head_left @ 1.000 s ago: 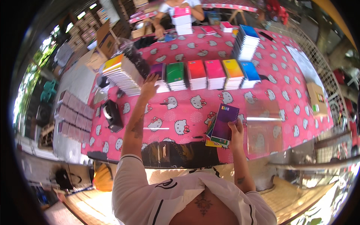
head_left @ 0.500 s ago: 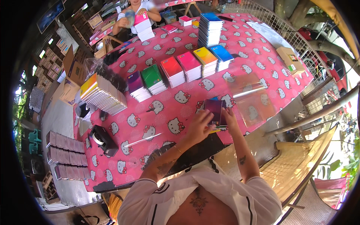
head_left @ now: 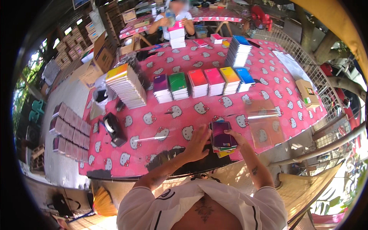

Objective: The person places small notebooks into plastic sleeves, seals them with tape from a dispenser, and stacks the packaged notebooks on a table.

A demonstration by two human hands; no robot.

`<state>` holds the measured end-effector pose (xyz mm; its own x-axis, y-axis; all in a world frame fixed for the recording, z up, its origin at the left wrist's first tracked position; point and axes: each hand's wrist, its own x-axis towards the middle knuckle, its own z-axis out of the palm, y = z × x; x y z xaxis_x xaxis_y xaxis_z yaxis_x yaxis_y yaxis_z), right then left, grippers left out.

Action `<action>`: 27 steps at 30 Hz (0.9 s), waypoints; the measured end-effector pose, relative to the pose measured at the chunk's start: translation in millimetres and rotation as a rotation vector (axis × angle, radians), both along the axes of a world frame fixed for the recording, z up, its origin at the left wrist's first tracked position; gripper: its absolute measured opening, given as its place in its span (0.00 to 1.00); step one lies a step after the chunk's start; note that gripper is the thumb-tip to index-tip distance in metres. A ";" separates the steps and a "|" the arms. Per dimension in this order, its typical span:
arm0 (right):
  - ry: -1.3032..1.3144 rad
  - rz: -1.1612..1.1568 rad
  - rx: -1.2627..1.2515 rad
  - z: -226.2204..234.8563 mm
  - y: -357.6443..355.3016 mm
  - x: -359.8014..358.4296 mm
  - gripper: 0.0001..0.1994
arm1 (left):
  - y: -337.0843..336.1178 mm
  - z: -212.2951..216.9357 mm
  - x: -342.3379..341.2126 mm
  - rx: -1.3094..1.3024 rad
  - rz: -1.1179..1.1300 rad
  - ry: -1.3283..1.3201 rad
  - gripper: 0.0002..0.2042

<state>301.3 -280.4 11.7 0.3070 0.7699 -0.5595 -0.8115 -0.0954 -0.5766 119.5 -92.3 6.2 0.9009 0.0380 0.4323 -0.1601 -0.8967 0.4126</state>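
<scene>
A small stack of spiral notebooks (head_left: 223, 134) lies near the table's front edge, a purple cover on top with green and yellow edges peeking out below. My right hand (head_left: 238, 139) grips its right side, thumb over the cover. My left hand (head_left: 197, 145) is spread out beside the spiral edge, fingers extended; whether the fingertips touch it I cannot tell. Beyond stands a row of notebook piles: purple (head_left: 161, 84), green (head_left: 178, 82), red (head_left: 197, 78), pink (head_left: 214, 77), yellow (head_left: 229, 76) and blue (head_left: 244, 76).
Clear plastic sheets (head_left: 264, 124) lie to the right. A black tape dispenser (head_left: 114, 130) and a tall notebook stack (head_left: 126, 86) are at the left. Bundled notebooks (head_left: 70, 130) sit farther left, a carton (head_left: 308, 93) at the far right. Across the table, a person (head_left: 186, 19) handles pink-topped pads.
My left hand has come off the purple cover to the stack's left side. My right hand now grips the right side, thumb on top. The view has shifted too.
</scene>
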 end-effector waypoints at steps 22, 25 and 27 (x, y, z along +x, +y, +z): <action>-1.029 -0.185 0.442 -54.0 37.6 -53.3 0.51 | -8.0 -80.9 19.7 -1.076 0.062 -0.046 0.44; -0.909 -0.243 0.489 -69.2 28.5 -52.3 0.53 | -25.2 -69.8 17.6 -1.195 0.034 -0.004 0.45; -0.950 -0.268 0.438 -64.3 26.4 -61.2 0.53 | -35.5 -62.0 12.5 -1.208 0.042 -0.013 0.45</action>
<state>240.1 -254.0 -52.6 0.6584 0.6885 0.3041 0.0222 0.3861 -0.9222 132.0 -127.8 -55.8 0.8851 0.4531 0.1062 -0.1501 0.0619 0.9867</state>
